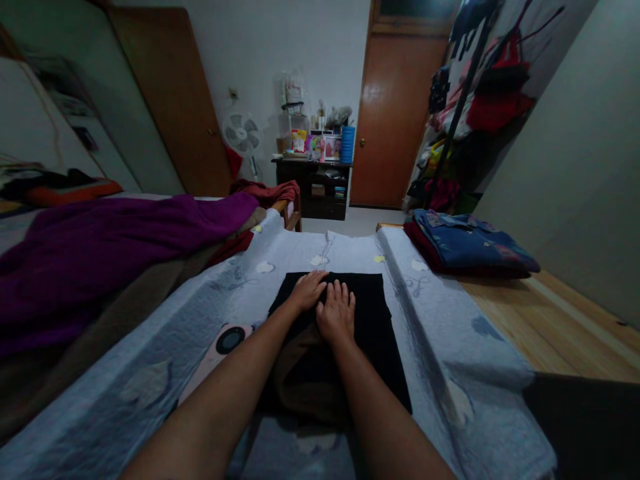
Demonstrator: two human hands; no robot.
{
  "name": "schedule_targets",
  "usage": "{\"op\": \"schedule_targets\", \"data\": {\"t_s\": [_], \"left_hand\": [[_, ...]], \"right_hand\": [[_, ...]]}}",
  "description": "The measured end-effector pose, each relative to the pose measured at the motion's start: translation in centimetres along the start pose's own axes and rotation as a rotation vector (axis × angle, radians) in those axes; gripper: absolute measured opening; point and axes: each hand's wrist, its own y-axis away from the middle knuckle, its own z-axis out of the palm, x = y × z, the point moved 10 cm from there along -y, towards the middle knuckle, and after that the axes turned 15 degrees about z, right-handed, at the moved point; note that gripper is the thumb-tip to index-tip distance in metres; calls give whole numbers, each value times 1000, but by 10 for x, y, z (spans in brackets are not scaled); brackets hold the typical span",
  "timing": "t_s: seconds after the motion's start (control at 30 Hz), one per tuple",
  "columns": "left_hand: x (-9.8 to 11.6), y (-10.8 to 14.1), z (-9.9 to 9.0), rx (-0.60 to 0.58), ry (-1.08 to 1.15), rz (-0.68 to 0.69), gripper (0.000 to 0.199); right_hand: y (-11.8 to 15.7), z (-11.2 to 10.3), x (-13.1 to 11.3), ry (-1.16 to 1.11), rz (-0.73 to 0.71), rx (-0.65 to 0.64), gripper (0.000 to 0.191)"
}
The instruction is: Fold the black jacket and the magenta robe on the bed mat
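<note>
A black garment [375, 333] lies spread on the patterned bedsheet [345, 250], with a brown part [303, 373] showing between my forearms. My left hand [309, 291] rests flat near the garment's far edge, its fingers stretched out. Close beside it, my right hand [337, 312] lies palm down on the black cloth with the fingers apart. Neither hand grips anything. A pink phone [213, 357] with a dark round camera ring lies on the sheet left of the garment, partly behind my left forearm.
Purple cloth [115, 240] and brown cloth are heaped at the left. Folded denim clothes [470, 240] sit on the right over a wooden board [550, 327]. Beyond the bed stand a dark cabinet [325, 210] and a fan [243, 133].
</note>
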Motion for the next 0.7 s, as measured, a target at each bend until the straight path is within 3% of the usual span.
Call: {"op": "schedule_targets", "data": {"t_s": [0.17, 0.37, 0.47, 0.57, 0.7], "left_hand": [[-2, 2, 5, -122, -165, 9, 48], [1, -2, -7, -105, -263, -87, 47], [17, -10, -7, -50, -238, 0, 49], [30, -14, 6, -103, -165, 121, 47], [11, -10, 6, -149, -190, -3, 49]], "right_hand": [[-1, -1, 3, -33, 0, 25, 52], [-3, -2, 5, -117, 14, 58, 46], [-6, -8, 10, -206, 48, 102, 44], [-9, -13, 16, -285, 100, 130, 41], [-10, -14, 18, -335, 105, 144, 42]]}}
